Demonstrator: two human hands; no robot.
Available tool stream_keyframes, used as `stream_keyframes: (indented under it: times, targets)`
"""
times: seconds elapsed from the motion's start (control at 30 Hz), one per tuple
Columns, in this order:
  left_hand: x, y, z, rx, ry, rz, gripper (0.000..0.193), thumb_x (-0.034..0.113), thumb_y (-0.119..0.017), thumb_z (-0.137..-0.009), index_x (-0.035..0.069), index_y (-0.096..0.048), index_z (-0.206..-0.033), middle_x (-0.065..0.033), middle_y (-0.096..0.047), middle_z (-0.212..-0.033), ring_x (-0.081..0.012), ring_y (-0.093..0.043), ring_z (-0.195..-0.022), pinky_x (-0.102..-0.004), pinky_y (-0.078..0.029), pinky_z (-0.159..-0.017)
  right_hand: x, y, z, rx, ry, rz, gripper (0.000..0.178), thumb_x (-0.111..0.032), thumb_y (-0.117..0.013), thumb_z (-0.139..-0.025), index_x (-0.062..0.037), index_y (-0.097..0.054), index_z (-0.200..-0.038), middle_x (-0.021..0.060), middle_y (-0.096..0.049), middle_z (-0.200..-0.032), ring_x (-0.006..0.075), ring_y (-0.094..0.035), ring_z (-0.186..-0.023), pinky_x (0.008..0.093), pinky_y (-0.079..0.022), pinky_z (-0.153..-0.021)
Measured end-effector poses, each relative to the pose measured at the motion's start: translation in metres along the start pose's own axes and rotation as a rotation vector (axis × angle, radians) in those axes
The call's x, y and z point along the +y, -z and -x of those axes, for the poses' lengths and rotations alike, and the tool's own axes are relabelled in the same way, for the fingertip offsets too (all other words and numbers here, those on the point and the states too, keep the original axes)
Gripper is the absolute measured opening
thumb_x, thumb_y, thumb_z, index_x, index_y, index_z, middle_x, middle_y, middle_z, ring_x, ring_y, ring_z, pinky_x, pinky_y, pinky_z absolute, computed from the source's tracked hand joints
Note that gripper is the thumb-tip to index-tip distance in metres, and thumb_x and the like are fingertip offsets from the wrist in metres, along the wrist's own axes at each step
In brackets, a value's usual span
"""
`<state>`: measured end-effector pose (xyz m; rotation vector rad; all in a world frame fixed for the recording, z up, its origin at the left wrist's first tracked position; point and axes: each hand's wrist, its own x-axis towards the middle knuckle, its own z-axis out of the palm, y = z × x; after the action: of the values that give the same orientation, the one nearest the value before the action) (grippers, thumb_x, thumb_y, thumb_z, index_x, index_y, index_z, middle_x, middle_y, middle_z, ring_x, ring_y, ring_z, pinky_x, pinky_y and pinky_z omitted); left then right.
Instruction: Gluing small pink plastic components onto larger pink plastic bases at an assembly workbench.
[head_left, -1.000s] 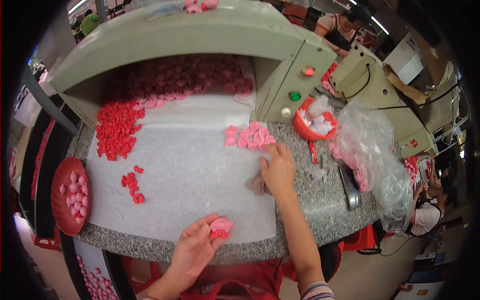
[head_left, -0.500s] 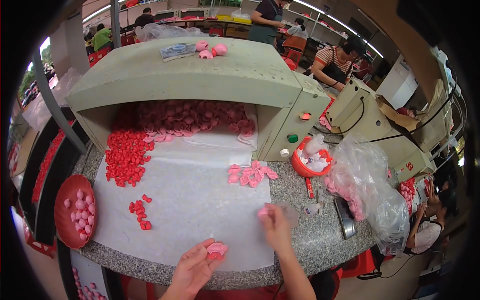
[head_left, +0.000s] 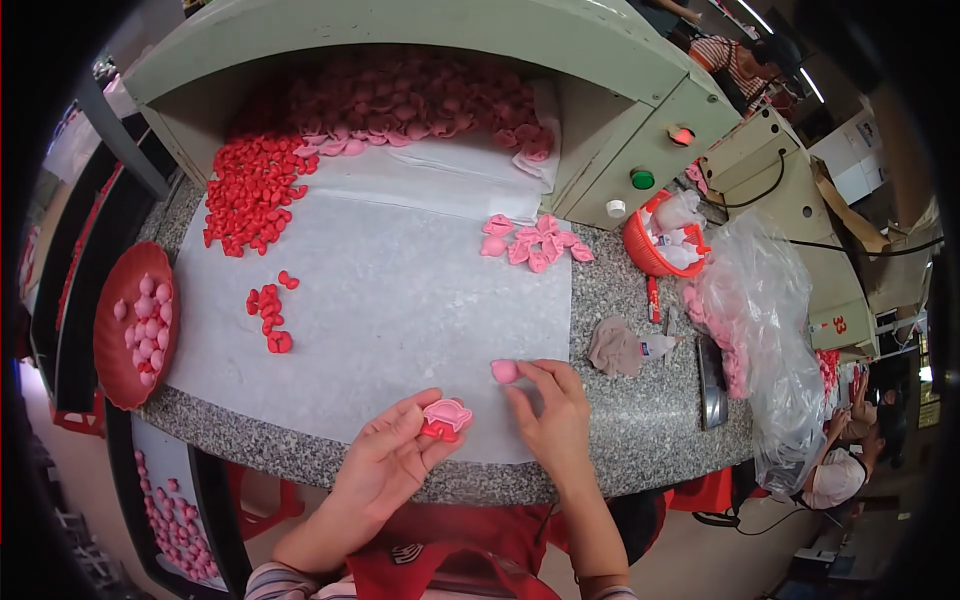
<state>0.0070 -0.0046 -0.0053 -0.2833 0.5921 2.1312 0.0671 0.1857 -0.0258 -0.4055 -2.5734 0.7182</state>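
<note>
In my left hand (head_left: 390,455), close to the front edge of the table, is a small pink and red moulded piece (head_left: 446,416), its pink hollow side turned up. My right hand (head_left: 556,420) pinches a round pink piece (head_left: 504,371) between thumb and fingers, a short way to the right. Both hands are over the white sheet (head_left: 400,310). Several red pieces (head_left: 268,312) lie loose on its left half. A cluster of pink hollow pieces (head_left: 540,243) lies at its far right.
A grey-green metal housing (head_left: 430,40) stands behind, heaped with pink and red pieces. At the left is a red dish (head_left: 112,352) of pink balls. On the right are a red basket (head_left: 645,255), a cloth (head_left: 614,346), a phone (head_left: 711,382) and a clear plastic bag (head_left: 775,330).
The view has tilted further down. My right hand has come left over the sheet, nearer my left hand, bringing the round pink piece. My left hand keeps its piece.
</note>
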Motion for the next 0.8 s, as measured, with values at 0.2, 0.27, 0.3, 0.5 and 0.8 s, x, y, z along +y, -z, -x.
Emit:
stream_keyframes:
  times: [0.2, 0.27, 0.3, 0.5, 0.8]
  targets:
    - [-0.006, -0.009, 0.003, 0.016, 0.069, 0.022, 0.037, 0.018, -0.048, -0.090, -0.003, -0.043, -0.119, -0.0169, -0.052, -0.114, -0.0272, -0.052, -0.108, -0.0377, -0.044, -0.093, 0.000, -0.011, 0.001, 0.035, -0.024, -0.021, 0.023, -0.005, -0.068, -0.068, -0.0050, -0.064, -0.091, 0.0104, -0.059, -0.085, 0.0224, -0.058, -0.076, 0.0301, -0.047, -0.065]
    - [-0.006, -0.010, 0.003, 0.005, 0.059, -0.023, 0.039, 0.018, -0.048, -0.090, -0.005, -0.042, -0.121, -0.0167, -0.052, -0.115, -0.0264, -0.052, -0.107, -0.0371, -0.044, -0.093, 0.000, -0.006, 0.001, 0.028, -0.061, -0.089, 0.023, -0.004, -0.068, -0.068, -0.0051, -0.064, -0.090, 0.0099, -0.059, -0.085, 0.0215, -0.058, -0.074, 0.0293, -0.047, -0.063]
    - [-0.006, -0.010, 0.003, 0.011, 0.048, -0.018, 0.039, 0.018, -0.048, -0.090, -0.005, -0.042, -0.121, -0.0167, -0.052, -0.115, -0.0264, -0.052, -0.107, -0.0371, -0.044, -0.093, -0.007, 0.002, 0.001, 0.045, -0.115, -0.168, 0.024, -0.002, -0.068, -0.068, -0.0051, -0.064, -0.091, 0.0095, -0.059, -0.085, 0.0207, -0.057, -0.073, 0.0287, -0.047, -0.063]
    - [-0.013, -0.012, 0.004, 0.010, -0.032, -0.088, 0.036, 0.015, -0.047, -0.090, -0.005, -0.044, -0.120, -0.0174, -0.053, -0.116, -0.0238, -0.053, -0.106, -0.0351, -0.044, -0.092, -0.055, 0.029, 0.015, 0.079, 0.033, -0.328, 0.029, 0.003, -0.069, -0.064, -0.0014, -0.063, -0.091, 0.0109, -0.060, -0.088, 0.0215, -0.058, -0.075, 0.0282, -0.047, -0.066]
    - [-0.018, -0.018, 0.011, -0.035, -0.113, -0.197, 0.030, 0.008, -0.046, -0.090, -0.004, -0.049, -0.117, -0.0166, -0.052, -0.118, -0.0234, -0.052, -0.108, -0.0365, -0.043, -0.093, -0.064, 0.033, 0.024, 0.086, 0.205, -0.311, 0.029, 0.004, -0.070, -0.062, 0.0017, -0.062, -0.090, 0.0141, -0.062, -0.092, 0.0246, -0.059, -0.080, 0.0302, -0.048, -0.069]
